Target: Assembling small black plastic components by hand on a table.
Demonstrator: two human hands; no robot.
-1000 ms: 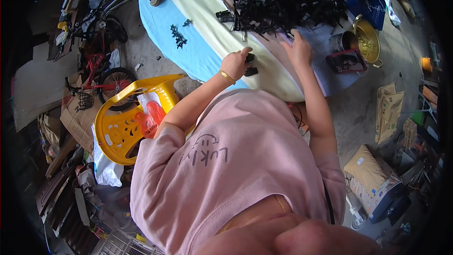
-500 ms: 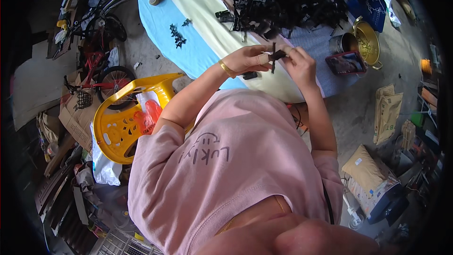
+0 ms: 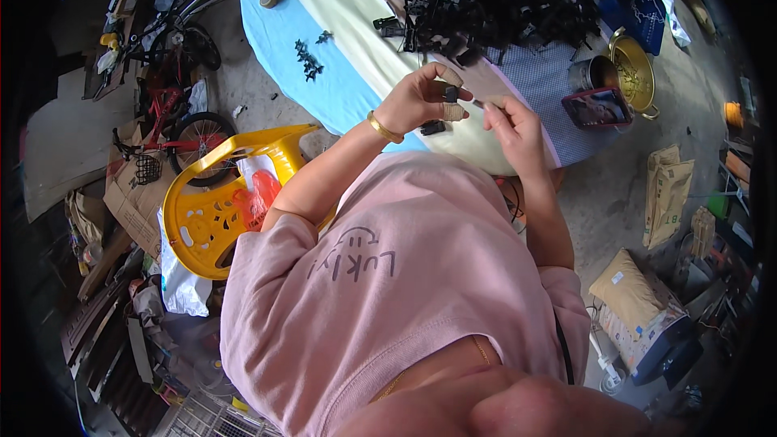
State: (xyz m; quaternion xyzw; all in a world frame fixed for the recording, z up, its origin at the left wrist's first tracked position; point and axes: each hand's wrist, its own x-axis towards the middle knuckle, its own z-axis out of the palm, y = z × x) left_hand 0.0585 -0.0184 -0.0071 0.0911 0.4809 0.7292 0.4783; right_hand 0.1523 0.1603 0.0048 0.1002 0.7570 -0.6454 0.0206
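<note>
Over the near edge of the cloth-covered table, my left hand [image 3: 414, 103] is closed on a small black plastic part [image 3: 451, 94], gripped between the thumb and fingers. Tape is wrapped round some of those fingers. Just to its right, my right hand [image 3: 513, 123] pinches a thin, light-coloured piece [image 3: 479, 103] whose kind I cannot make out; its tip points toward the black part. Below the left fingers, another black part [image 3: 433, 127] lies on the cloth. A large heap of black plastic parts [image 3: 486, 8] covers the far side of the table.
Several small black pieces [image 3: 307, 63] lie on the blue stripe of cloth. At the right stand a phone [image 3: 597, 108], a metal can [image 3: 584, 74], a gold-coloured pot [image 3: 647, 85] and a blue basket [image 3: 635, 8]. A yellow plastic chair [image 3: 182, 231] and a red bicycle [image 3: 166, 105] are at the left.
The black part in my left hand has turned, so its long thin bar no longer shows upright. My right hand has drawn slightly lower and now pinches a thin light piece.
</note>
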